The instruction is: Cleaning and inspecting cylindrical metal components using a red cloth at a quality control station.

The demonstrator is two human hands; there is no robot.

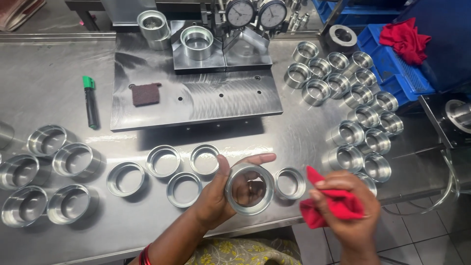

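Observation:
My left hand (221, 194) grips a shiny metal ring (249, 189), held up on edge so its bore faces me, thumb on the left rim and fingers over the top. My right hand (351, 211) is closed around a crumpled red cloth (329, 203), just right of the ring and apart from it. Both hands hover over the near edge of the steel table (304, 132). Flat metal rings (184, 189) lie on the table right behind my left hand.
Taller metal cups (72, 159) stand at the left and many more (365, 118) at the right. A steel gauge plate (196, 98) with two dial gauges (255, 13), a brown abrasive pad (145, 93), a green-capped marker (90, 100), and a blue crate (392, 64) with another red cloth (406, 39).

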